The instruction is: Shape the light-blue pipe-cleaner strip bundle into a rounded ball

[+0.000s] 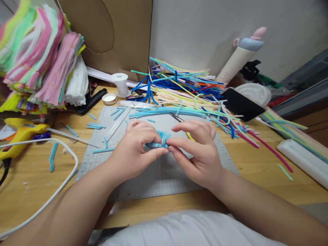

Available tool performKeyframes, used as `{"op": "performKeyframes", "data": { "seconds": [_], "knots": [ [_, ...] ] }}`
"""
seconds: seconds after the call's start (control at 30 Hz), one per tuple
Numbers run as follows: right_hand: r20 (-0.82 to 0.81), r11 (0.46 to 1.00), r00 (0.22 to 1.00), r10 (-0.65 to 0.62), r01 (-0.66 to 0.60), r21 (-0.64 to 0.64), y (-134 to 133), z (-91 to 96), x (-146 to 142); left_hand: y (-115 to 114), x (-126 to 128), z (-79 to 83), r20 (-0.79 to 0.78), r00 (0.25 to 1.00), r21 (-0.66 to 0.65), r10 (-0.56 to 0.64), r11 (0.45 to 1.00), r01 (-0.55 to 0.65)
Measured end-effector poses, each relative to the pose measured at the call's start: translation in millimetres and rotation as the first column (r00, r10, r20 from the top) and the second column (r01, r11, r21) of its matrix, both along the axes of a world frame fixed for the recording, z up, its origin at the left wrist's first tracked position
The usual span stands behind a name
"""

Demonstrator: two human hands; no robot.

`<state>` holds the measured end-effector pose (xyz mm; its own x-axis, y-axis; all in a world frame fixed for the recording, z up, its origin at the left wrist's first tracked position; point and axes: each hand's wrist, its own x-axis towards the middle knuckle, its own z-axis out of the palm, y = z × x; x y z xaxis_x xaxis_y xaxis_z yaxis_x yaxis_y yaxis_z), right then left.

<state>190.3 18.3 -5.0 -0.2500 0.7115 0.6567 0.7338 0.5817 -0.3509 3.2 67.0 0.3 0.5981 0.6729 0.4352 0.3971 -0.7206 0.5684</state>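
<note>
A small light-blue piece made of pipe cleaners (163, 136) is held above the grey cutting mat (159, 184). My left hand (137, 147) wraps round its left side, thumb along the lower edge, and hides much of it. At its right end, my right hand (198, 148) pinches with thumb and index finger; the other fingers curl away from the piece. Scissors (177, 117) with yellow handles lie on the mat, partly hidden behind my right hand. Beyond my hands lies a bundle of light-blue pipe cleaners (164, 112). Short cut blue pieces (96, 125) are scattered on the left.
A yellow glue gun (24, 133) and its white cable (75, 155) lie left. Bundled pipe cleaners (57, 68) rise behind it. Loose pipe cleaners (179, 82) pile up at the back, beside a black phone (242, 104). A white bottle (235, 59) leans by the wall.
</note>
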Motion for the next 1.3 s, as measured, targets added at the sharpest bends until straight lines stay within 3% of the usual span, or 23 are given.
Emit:
{"op": "performKeyframes", "data": {
  "seconds": [0.17, 0.37, 0.67, 1.2, 1.3],
  "knots": [
    [0.005, 0.998, 0.999, 0.038, -0.038, -0.052, 0, -0.7, -1, -1, 1, -0.2, -0.061, 0.998, 0.019, -0.017, 1.000, 0.018],
    [0.009, 0.998, 1.000, -0.022, 0.023, -0.062, -2, -4.7, -1, -1, 1, -0.3, -0.090, 0.996, 0.040, 0.005, 0.999, -0.001],
    [-0.016, 0.996, 1.000, -0.001, 0.000, -0.084, -4, -4.4, -2, -5, 2, -1.0, -0.099, 0.995, 0.069, 0.010, 0.998, -0.003],
    [-0.112, 0.993, 0.992, 0.056, -0.067, -0.102, -2, -12.8, -8, -4, 5, -10.1, -0.112, 0.984, 0.031, 0.137, 0.990, -0.134],
    [-0.120, 0.983, 0.991, 0.058, -0.078, -0.167, 1, -14.0, -7, -2, 6, -11.0, -0.090, 0.988, -0.028, 0.129, 0.991, -0.132]
  ]
}}
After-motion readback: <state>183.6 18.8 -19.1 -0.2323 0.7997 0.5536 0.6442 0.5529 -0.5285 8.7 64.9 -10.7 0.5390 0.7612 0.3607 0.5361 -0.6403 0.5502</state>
